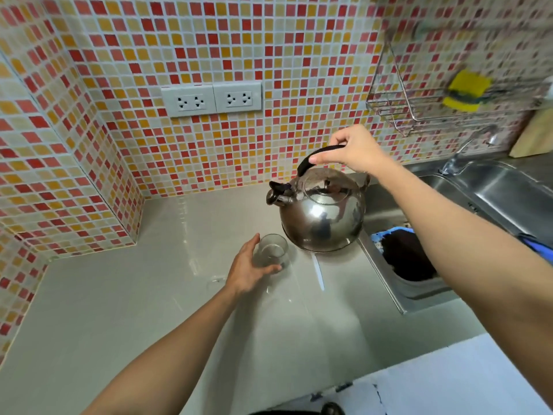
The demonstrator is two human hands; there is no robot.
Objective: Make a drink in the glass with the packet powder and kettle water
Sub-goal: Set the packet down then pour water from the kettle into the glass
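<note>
A clear glass (273, 250) stands upright on the grey counter (149, 295), and my left hand (248, 269) wraps around its left and front side. My right hand (351, 149) grips the black handle of a shiny steel kettle (321, 214), which is lifted and tilted, spout pointing left, just right of and behind the glass. No water stream shows. A thin white strip (317, 272), possibly the packet, lies on the counter right of the glass.
A steel sink (490, 193) with a tap (460, 158) lies to the right; a dark pan or bowl (407, 256) sits in its near basin. A wire rack (419, 94) with a yellow sponge (466, 89) hangs above. Two wall sockets (211, 98) sit on the tiled wall.
</note>
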